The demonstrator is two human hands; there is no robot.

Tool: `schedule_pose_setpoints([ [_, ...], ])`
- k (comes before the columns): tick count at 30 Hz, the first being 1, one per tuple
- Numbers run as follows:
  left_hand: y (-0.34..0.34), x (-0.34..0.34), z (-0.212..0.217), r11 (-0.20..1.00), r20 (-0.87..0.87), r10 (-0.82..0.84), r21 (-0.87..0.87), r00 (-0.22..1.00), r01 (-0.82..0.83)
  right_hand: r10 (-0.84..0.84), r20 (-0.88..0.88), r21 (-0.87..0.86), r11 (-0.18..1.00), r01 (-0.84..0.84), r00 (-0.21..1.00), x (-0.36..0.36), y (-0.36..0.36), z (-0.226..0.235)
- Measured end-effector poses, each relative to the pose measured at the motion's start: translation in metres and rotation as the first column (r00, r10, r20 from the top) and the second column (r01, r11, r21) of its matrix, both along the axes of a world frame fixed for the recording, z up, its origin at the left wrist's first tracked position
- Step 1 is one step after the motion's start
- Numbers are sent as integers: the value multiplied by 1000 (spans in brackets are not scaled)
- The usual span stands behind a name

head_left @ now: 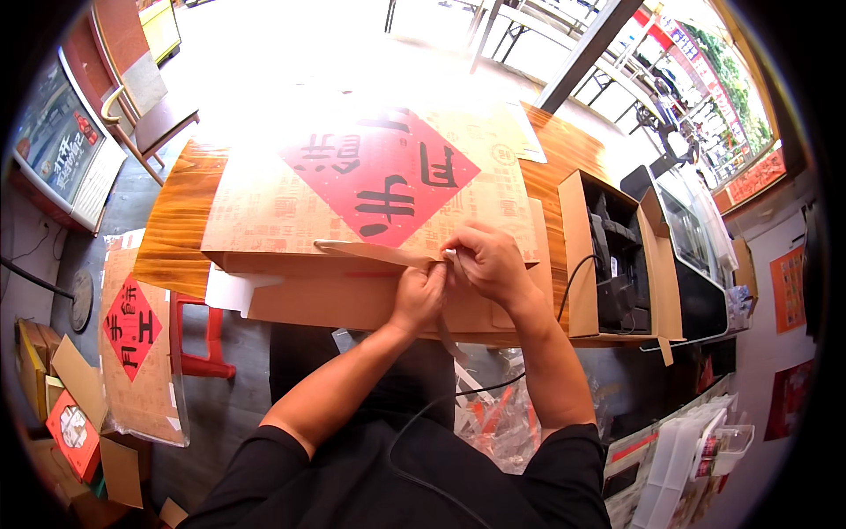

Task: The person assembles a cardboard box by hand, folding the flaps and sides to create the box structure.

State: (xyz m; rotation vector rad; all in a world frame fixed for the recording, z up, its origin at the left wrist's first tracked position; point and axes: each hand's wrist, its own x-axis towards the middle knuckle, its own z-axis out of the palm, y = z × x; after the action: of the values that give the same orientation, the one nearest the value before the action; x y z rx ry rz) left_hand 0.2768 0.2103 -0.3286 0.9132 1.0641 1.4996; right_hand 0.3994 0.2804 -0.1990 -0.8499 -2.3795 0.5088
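Both of my hands meet over the near edge of a large brown cardboard sheet (256,212) with a red diamond and black characters, lying on a wooden table. My left hand (420,295) is closed, pinching a long thin tan strip (374,252). One end of the strip lies toward the left over the cardboard; another length hangs below the hands. Just to its right, my right hand (490,264) is closed in a pinch, with a small white bit (450,254) showing at the fingertips. Below the sheet's edge a plain brown cardboard flap (326,304) shows.
An open carton (573,256) with black items stands at the table's right, beside a glass-fronted appliance (687,238). A black cable crosses my front. Left are a red stool (204,339), another printed cardboard (137,353) and open boxes (79,423). Clear plastic bags (502,419) lie below the table.
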Motion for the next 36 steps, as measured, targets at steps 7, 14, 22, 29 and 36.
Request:
schedule_pose_setpoints([
  [7,3,7,-13,998,129,0,-61,992,8,-18,-13,197,980,20,1000,-2,-21,7],
  [14,6,5,-9,1000,60,14,-20,998,-13,58,115,239,967,-84,992,3,-22,14],
  [22,8,8,-20,992,44,-62,-106,997,66,75,45,150,985,-81,996,3,-18,10],
  [29,9,7,-22,999,8,-29,-15,1000,29,105,0,145,984,-104,994,0,-16,5],
  [36,6,6,-11,998,13,-36,-45,999,37,101,126,358,923,-140,987,4,-18,12],
])
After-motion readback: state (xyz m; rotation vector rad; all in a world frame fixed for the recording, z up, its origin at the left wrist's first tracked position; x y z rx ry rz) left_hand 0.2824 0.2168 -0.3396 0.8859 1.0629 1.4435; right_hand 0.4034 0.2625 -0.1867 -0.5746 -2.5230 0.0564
